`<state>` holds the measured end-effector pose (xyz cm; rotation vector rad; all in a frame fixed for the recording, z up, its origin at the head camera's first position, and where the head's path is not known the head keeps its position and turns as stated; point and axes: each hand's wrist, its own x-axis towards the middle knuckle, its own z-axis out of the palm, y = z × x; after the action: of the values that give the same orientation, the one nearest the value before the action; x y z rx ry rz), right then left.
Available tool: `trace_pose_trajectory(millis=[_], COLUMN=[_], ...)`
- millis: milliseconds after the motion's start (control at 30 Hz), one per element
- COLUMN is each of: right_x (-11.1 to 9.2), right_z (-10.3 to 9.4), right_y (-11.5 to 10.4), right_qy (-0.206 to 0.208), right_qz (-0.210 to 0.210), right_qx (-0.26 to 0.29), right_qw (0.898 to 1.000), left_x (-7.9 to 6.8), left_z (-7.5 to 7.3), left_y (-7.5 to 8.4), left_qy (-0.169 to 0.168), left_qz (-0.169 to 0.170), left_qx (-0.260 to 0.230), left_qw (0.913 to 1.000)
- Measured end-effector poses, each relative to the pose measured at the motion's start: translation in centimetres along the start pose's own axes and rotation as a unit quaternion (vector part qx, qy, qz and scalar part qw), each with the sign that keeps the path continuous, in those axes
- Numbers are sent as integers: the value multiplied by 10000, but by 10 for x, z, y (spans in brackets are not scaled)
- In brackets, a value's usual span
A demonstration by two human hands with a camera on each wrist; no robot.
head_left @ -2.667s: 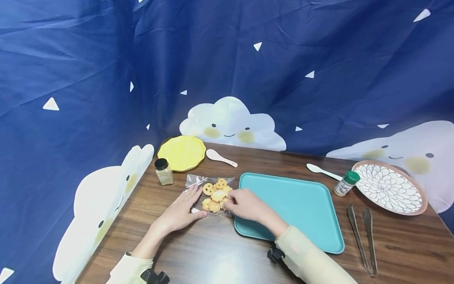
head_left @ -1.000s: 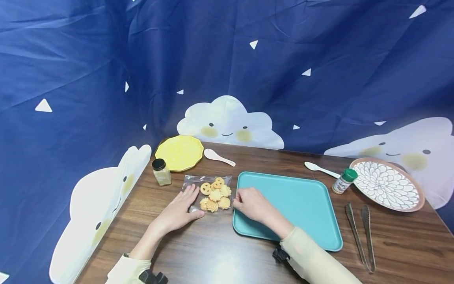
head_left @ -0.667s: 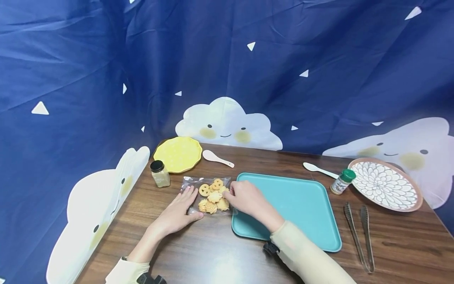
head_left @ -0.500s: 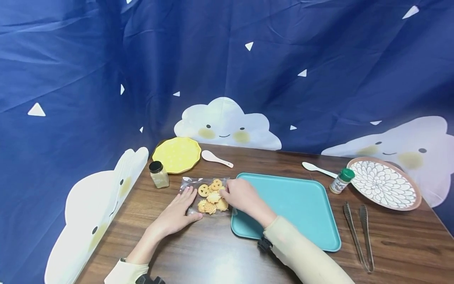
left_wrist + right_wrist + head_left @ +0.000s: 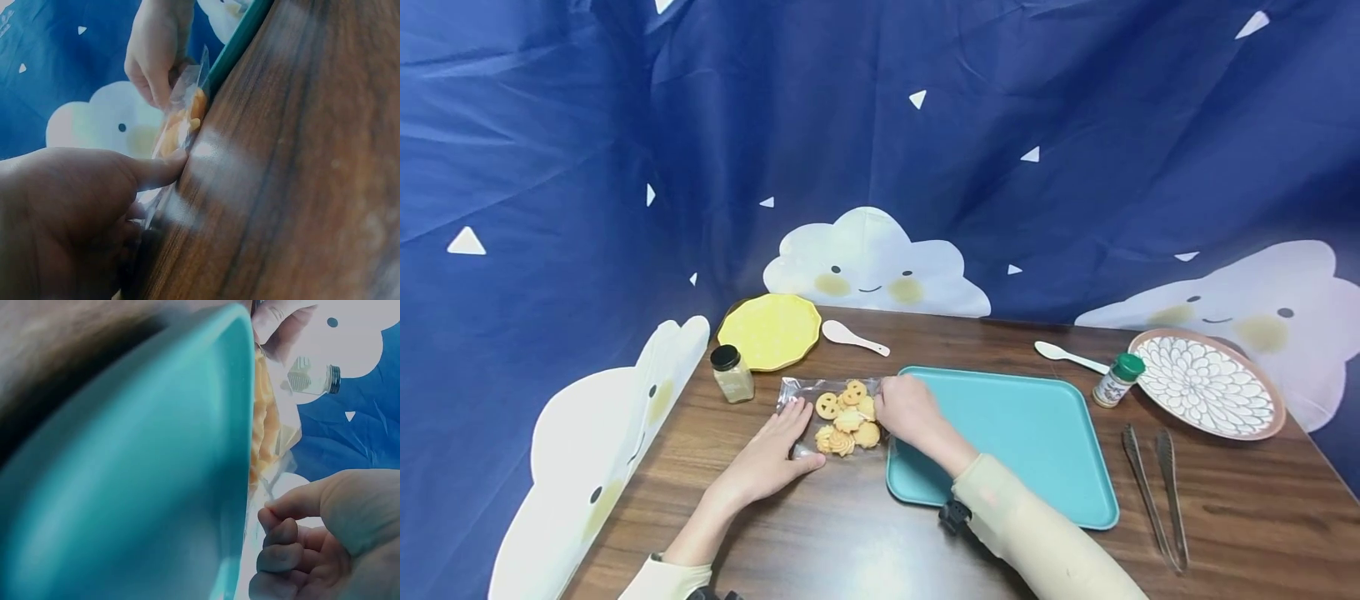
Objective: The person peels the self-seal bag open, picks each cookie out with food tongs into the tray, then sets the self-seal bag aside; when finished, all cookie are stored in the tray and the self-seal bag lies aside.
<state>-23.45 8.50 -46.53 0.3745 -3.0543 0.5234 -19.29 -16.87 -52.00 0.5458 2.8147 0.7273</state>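
Note:
A clear plastic bag (image 5: pixel 799 388) of several golden cookies (image 5: pixel 848 420) lies on the wooden table. My left hand (image 5: pixel 769 460) rests on the bag's left part, fingers straight and thumb spread along the near edge. At the opposite end, my right hand (image 5: pixel 913 413) pinches the bag's right edge between thumb and curled index finger; the right wrist view shows the film (image 5: pixel 289 428) running to the fingertips. A teal tray (image 5: pixel 1015 433) sits right beside the bag, partly under my right forearm. In the left wrist view the bag's edge (image 5: pixel 187 84) stands up slightly.
Behind the bag are a yellow plate (image 5: pixel 771 332), a white spoon (image 5: pixel 853 337) and a black-lidded jar (image 5: pixel 733 375). To the right lie a second white spoon (image 5: pixel 1070 357), a green-capped shaker (image 5: pixel 1117 381), a flower-patterned plate (image 5: pixel 1206 383) and metal tongs (image 5: pixel 1156 497).
My right hand has moved from the tray's left rim up and left along the bag's right edge. The left hand stays on the bag. The head view has drifted slightly.

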Motion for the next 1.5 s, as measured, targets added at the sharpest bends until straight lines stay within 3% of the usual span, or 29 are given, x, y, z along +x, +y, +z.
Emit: trace_pose_trajectory(millis=[400, 767, 1033, 1167, 1300, 1500], right_x=[-4, -9, -10, -13, -15, -19], right_z=[-6, -5, -5, -11, -15, -15], right_y=[12, 27, 29, 25, 18, 5], right_qy=[-23, -90, -227, -394, -532, -851], right_qz=[539, 605, 545, 366, -66, -777], right_qx=[196, 797, 781, 764, 701, 122], right_qw=[9984, 9949, 9952, 9956, 9961, 9933], left_x=[-1, 0, -1, -3, -4, 1], left_z=[-2, -6, -14, -21, -27, -31], left_y=[3, 1, -12, -22, -28, -23], left_qy=[-51, -117, -194, -282, -321, 175], left_qz=[-76, -82, 97, 128, 179, 206], left_qx=[-80, -192, -144, -178, -313, -235], left_qw=[9999, 9997, 9997, 9994, 9988, 9994])
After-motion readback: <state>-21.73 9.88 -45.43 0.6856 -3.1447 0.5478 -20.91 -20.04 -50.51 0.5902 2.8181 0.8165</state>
